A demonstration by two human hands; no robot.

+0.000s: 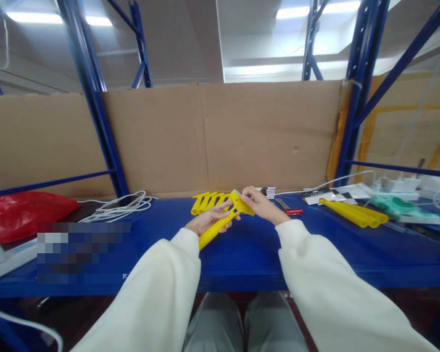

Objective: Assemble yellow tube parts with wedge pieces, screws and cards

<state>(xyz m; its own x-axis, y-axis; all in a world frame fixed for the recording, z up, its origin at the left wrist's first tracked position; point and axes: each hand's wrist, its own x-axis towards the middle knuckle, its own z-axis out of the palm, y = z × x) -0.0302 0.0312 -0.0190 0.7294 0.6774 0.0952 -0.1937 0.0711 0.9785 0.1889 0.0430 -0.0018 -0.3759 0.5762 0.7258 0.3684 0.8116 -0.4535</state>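
Cream sleeves (152, 288) are framing my left fingers (221, 210), which are holding a yellow scraper (211, 234) by its handle above the blue surface (242, 256), while my right fingers (248, 193) are pinching its head. Yellow pieces (206, 201) are lying behind, perhaps finished; three yellow tubes (352, 213) are resting rightward, probably waiting.

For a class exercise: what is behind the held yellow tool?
Behind the tool, a row of yellow pieces lies on the blue table, with cardboard beyond. What the tool, left hand and right hand cover cannot be seen.
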